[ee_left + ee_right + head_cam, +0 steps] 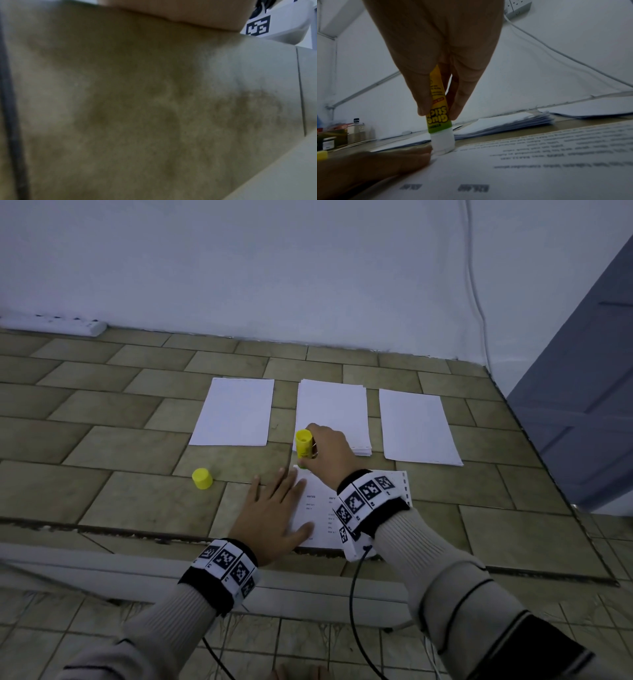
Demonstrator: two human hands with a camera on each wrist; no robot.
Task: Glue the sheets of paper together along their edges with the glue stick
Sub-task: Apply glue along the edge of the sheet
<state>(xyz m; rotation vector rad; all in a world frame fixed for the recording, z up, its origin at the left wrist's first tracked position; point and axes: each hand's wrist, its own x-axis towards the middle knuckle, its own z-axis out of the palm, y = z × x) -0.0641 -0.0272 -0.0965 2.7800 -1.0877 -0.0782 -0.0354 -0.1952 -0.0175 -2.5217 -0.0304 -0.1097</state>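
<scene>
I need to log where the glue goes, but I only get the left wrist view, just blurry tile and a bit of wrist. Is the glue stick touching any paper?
Observer: Yes. In the right wrist view the glue stick has its white tip pressed on the far left corner of the printed sheet.
Operator: Which hand has it?
Observer: The right hand grips it upright, tip down.
Operator: And the left hand?
Observer: The left hand lies flat, fingers spread on the sheet's left side beside the tip.
Operator: Where's the cap?
Observer: The yellow cap stands on the tiles left of the sheet, apart from both hands.
</scene>
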